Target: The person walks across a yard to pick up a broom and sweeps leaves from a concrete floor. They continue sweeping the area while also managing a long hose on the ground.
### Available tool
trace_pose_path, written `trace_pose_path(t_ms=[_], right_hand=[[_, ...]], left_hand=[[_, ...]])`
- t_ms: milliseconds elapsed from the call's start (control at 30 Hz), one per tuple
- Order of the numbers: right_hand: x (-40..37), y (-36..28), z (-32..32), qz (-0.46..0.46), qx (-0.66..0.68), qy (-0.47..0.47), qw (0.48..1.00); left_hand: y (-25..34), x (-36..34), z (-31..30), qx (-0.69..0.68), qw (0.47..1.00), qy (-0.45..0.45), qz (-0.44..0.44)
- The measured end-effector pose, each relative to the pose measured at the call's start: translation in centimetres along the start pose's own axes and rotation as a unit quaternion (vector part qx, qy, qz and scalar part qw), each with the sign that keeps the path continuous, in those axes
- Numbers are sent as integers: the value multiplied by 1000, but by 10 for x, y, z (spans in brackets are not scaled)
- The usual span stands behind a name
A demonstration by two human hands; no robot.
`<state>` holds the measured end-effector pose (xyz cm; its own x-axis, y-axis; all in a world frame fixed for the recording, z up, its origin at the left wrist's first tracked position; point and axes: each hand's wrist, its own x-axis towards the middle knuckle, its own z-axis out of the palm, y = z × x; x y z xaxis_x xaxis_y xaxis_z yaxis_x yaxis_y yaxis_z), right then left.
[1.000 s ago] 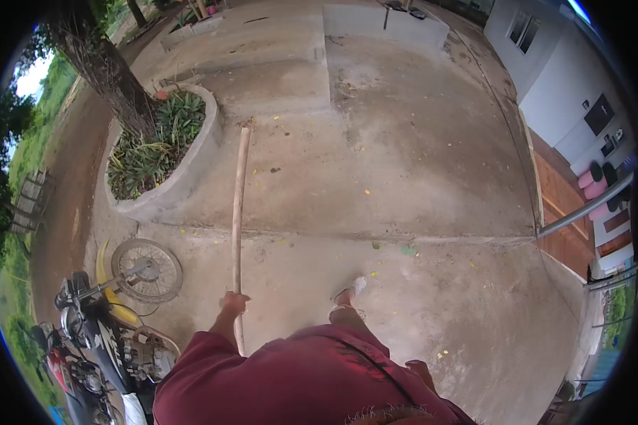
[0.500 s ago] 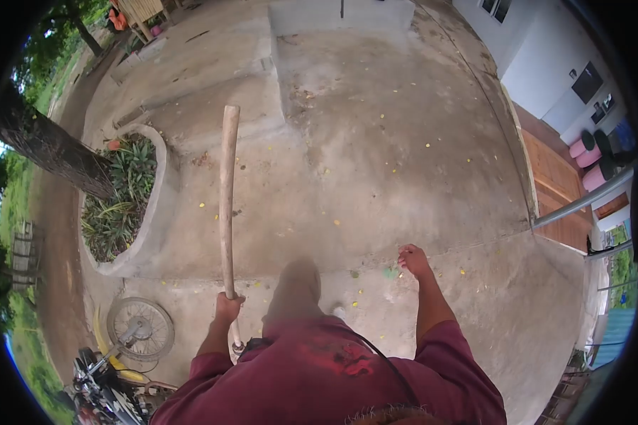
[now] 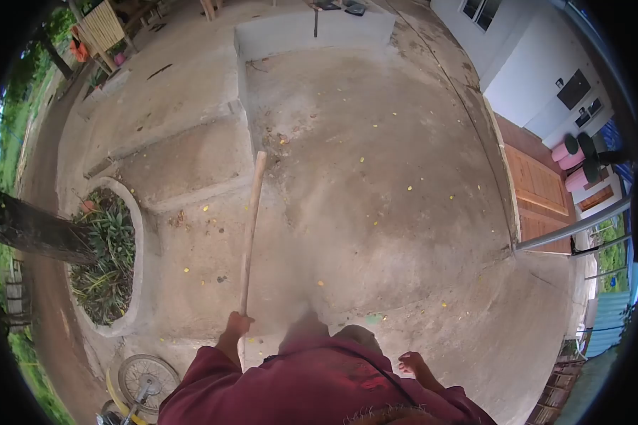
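My left hand is wrapped round a long wooden pole, near its lower part. The pole rises from the fist and leans slightly right at its top; its lower end is hidden behind my sleeve. At the lower right, my right hand hangs beside my body over the concrete, its fingers curled. Whether anything small is inside those fingers cannot be made out. My maroon shirt fills the bottom of the view.
A raised planter with a tree trunk stands left, a motorcycle wheel below it. Ahead are concrete steps and a low wall. A wooden door and metal pole lie right.
The pole's top has swung right and lower in view. My right hand has dropped from mid-view toward my side. The planter and wheel have shifted down and left.
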<state>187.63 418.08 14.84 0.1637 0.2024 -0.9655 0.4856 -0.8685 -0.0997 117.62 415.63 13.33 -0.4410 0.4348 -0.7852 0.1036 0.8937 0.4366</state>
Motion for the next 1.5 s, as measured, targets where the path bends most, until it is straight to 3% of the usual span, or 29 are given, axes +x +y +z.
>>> trace_pose_path(t_ms=[67,100,133,167,233,300,333,367,400,433,467,500,600,700,833,967,1100,1167,1200,1233,1300,1367,1500], right_hand=[[9,30,-1,-29,75,-2,997],[28,44,-2,-94,43,-13,995],[71,73,-6,-308,-169,12,936],[114,114,-5,-544,-423,116,716],[147,69,-15,-547,-418,154,709],[163,46,-38,-544,-423,175,703],[160,14,-61,-470,-337,107,808],[159,-26,-93,-338,-192,46,920],[122,-83,-122,-208,-37,17,977],[113,-123,-150,-117,69,9,991],[93,-177,-179,-81,131,15,988],[76,-228,-208,-72,172,34,982],[110,-356,-300,-198,265,37,943],[99,-474,-373,-241,190,91,948],[97,-610,-437,-304,173,130,928],[120,-662,-449,-270,206,114,934],[140,-653,-438,-118,273,-4,955],[139,-636,-433,-113,401,-89,905],[135,-634,-429,-272,193,-8,943],[131,-634,-428,-286,99,35,952],[129,-648,-435,-211,102,53,971],[139,-663,-447,-164,122,44,978],[197,-722,-500,-183,58,50,980]], left_hand=[[61,22,-11,-44,999,-22,5],[91,36,-18,-83,995,-49,0],[124,48,-20,-122,990,-75,-5],[162,53,-18,-90,995,-41,19],[232,70,-6,-34,997,31,58],[304,79,3,-16,995,35,90],[334,82,12,-24,992,55,112],[367,85,20,-31,987,75,137],[406,80,24,-25,983,85,160],[440,58,30,-18,979,93,179],[477,45,39,-18,974,103,203],[509,41,46,-32,968,104,227],[591,31,57,-78,950,113,279],[666,15,63,-129,938,111,302],[760,51,71,-230,911,62,338],[850,99,85,-239,899,39,366],[991,143,94,-211,891,3,401],[1056,153,105,-191,892,-18,410],[1095,160,110,-184,891,-27,415],[1132,167,117,-176,890,-35,419],[1226,194,149,-209,869,-85,440],[1284,214,175,-219,855,-108,458],[1380,255,229,-222,846,-81,477]])
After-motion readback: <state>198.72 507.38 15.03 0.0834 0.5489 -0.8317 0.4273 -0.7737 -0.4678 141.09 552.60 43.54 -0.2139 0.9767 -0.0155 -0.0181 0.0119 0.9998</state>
